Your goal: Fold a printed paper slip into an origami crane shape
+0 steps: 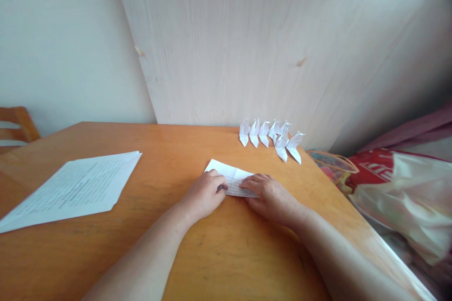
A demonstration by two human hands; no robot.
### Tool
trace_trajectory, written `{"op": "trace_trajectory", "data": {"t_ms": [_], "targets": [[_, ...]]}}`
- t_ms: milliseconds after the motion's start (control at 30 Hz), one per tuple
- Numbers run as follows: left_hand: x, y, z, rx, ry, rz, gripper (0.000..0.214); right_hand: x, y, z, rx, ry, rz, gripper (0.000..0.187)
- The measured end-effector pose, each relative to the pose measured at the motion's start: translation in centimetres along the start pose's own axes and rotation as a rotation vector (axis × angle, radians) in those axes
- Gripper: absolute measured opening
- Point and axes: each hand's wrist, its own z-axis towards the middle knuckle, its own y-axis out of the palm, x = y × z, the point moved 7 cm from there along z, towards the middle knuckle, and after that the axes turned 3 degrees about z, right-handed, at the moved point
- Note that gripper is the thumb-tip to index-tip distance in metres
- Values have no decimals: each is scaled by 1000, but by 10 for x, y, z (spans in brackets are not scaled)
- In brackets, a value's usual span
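A partly folded sheet of printed paper (235, 181) lies on the wooden table (212, 254) in front of me, with a crease across its blank upper strip. My left hand (208, 193) grips its left side, fingers curled over the near edge. On the right side, my right hand (270, 195) has its fingers on top of the printed part and its thumb at the near edge, so the paper is held between them. The paper's corners under both hands are hidden.
Several folded paper figures (264, 134) stand at the table's back right. A stack of printed sheets (77, 188) lies to the left. Behind the table leans a pale wooden board (226, 56). Bags (374, 169) are beyond the right edge; a chair (21, 122) is at far left.
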Motion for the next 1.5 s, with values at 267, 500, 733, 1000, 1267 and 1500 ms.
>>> {"op": "trace_trajectory", "data": {"t_ms": [267,500,733,1000,1267,1500], "targets": [[-2,-5,-1,-50,-10,-41,18,0,-12,-4,-104,-19,153,24],[-11,-5,-2,-90,-97,-74,8,-2,-13,-5,-145,38,345,21],[-12,-2,-2,-95,-130,-70,7,24,-5,-2,-86,252,593,17],[-12,-2,-2,-97,-153,-74,10,48,16,-2,132,394,386,34],[-14,0,-3,-88,-147,-83,10,43,14,0,130,373,170,30],[-13,-3,-2,-126,-152,-79,16,39,13,1,106,327,117,25]]}}
